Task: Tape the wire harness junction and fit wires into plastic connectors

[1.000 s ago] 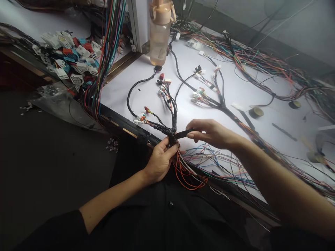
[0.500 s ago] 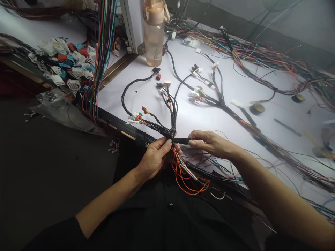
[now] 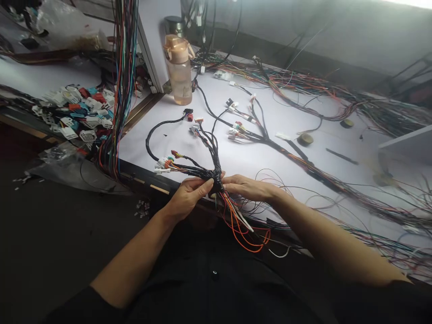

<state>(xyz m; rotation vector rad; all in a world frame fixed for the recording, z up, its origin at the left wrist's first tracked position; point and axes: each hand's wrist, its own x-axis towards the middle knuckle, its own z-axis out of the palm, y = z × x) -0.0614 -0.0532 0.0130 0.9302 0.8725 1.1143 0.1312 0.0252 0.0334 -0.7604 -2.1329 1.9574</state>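
Observation:
My left hand (image 3: 189, 196) grips a black-taped wire harness (image 3: 216, 177) at its junction, thumb on top. Close against the junction's right side, my right hand (image 3: 245, 186) has its fingers pressed round the bundle, their tips partly hidden behind it. Branches with white, red and orange connectors (image 3: 165, 164) spread up and to the left over the table. Loose orange and white wires (image 3: 236, 220) hang from the junction below my hands. No tape strip shows between the hands.
A bottle (image 3: 179, 74) stands at the back left beside a post. Another harness (image 3: 290, 155) crosses the white table (image 3: 135, 148), near tape rolls (image 3: 305, 139). Wire bundles (image 3: 124, 81) hang at left, beside piled connectors (image 3: 77, 110). More wires lie along the back and right.
My right hand has moved in against the junction, and the black strip that stretched between the hands no longer shows. The camera view has shifted, with more of the back wall visible.

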